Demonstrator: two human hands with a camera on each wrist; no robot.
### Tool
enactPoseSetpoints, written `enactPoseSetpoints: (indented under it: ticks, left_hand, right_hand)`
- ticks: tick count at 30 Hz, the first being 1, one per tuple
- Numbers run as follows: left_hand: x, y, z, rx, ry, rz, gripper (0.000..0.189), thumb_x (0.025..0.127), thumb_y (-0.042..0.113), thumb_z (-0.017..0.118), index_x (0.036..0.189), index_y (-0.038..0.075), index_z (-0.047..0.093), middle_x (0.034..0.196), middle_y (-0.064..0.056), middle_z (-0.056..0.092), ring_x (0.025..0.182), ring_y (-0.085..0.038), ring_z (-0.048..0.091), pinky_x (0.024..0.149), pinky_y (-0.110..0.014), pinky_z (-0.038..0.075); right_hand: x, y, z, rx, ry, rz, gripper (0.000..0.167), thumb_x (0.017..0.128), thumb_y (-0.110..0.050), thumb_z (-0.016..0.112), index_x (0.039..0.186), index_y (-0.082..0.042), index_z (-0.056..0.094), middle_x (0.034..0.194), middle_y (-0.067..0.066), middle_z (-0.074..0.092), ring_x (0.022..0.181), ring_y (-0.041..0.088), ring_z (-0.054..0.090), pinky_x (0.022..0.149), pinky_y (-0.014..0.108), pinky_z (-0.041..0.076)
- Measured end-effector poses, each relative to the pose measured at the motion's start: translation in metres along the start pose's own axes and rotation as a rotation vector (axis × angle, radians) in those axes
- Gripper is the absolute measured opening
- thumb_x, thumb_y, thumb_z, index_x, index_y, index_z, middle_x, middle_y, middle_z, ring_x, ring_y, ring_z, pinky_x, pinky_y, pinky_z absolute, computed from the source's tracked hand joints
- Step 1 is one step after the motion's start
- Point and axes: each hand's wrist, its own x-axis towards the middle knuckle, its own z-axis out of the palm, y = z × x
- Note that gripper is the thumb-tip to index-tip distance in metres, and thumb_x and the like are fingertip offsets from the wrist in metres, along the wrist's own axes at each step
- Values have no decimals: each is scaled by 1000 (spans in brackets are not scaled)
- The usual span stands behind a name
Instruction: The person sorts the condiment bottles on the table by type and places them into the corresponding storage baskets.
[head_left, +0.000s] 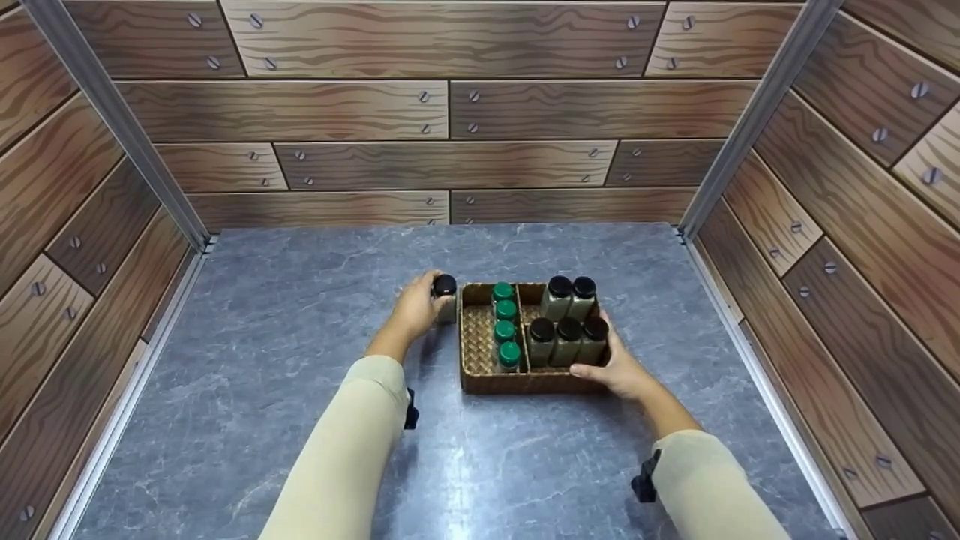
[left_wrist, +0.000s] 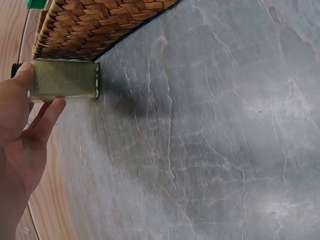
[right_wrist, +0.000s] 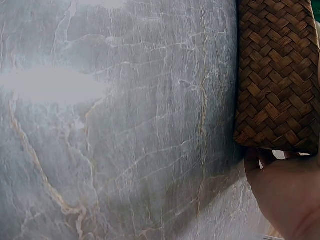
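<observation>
My left hand [head_left: 416,306] pinches a square clear jar [head_left: 446,309] with a black lid, just outside the left wall of a woven basket [head_left: 525,384]. In the left wrist view the jar [left_wrist: 65,80] shows greenish contents and stands close against the weave. My right hand [head_left: 621,369] grips the basket's front right corner, thumb on the front rim and the other fingers along the right side. Inside, a row of several green-capped jars [head_left: 509,354] stands left of the divider. Several black-lidded jars [head_left: 568,331] fill part of the right side.
The basket stands on a grey marble-patterned table [head_left: 300,360]. Wood-print panels [head_left: 450,112] enclose it at the back and both sides, with metal posts [head_left: 724,142] at the corners. Bare woven base [head_left: 477,330] shows left of the green caps.
</observation>
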Motion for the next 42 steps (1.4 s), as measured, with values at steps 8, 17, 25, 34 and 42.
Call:
enactPoseSetpoints:
  ticks: [8, 17, 25, 34, 42]
  left_hand:
    - [-9, -5, -2, 18, 35, 39, 51, 105, 22, 73, 147, -2, 55, 140, -31, 62, 135, -48, 62, 119, -57, 50]
    - [-27, -22, -3, -128, 161, -3, 49, 100, 20, 78, 140, -1, 60, 135, -27, 64, 126, -42, 68, 113, -53, 55]
    - [-35, 8, -13, -197, 219, 83, 50, 94, 26, 83, 136, 3, 67, 128, -22, 69, 120, -38, 70, 110, -54, 55]
    - [-36, 57, -36, -133, 111, 116, 45, 98, 29, 79, 139, 16, 67, 141, -21, 68, 133, -38, 66, 113, -57, 54]
    - [-22, 91, -42, -124, 83, 155, 43, 99, 29, 78, 138, 18, 66, 144, -21, 67, 136, -39, 64, 114, -57, 54]
  right_hand:
    - [3, 0, 4, 31, 2, -16, 131, 86, -10, 90, 174, -9, -7, 181, 28, 4, 167, 50, 8, 137, 65, 0]
    - [5, -3, 3, 3, -20, 10, 133, 87, -16, 91, 174, -13, -10, 181, 28, 1, 167, 52, 7, 137, 67, 0]
    - [1, -1, -3, 13, -8, 3, 132, 87, -13, 91, 174, -13, -8, 181, 28, 3, 167, 51, 9, 137, 66, 2]
    - [1, 1, -2, 7, -2, -8, 132, 87, -12, 90, 174, -10, -9, 181, 29, 1, 167, 52, 8, 137, 67, 1]
    - [2, 2, 0, -7, -8, 12, 133, 87, -17, 91, 174, -14, -11, 181, 28, -1, 166, 53, 7, 136, 67, 2]
